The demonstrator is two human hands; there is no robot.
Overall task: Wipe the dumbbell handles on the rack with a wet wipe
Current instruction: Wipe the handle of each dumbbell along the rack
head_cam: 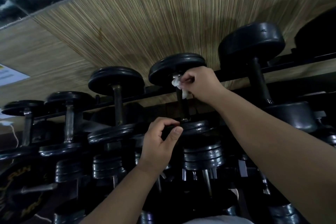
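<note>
While the right grip curled around the white wet wipe and pressed it to the far end of a dumbbell handle on the rack, the left grip pinched the rim of that dumbbell's near plate between thumb and fingers. Neighbouring dumbbells lay in a row on either side.

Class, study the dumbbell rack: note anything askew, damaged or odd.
Nothing stands out. The dumbbells sit in a row on the rack; the right hand holds the wipe on one handle, the left hand grips its near plate.
</note>
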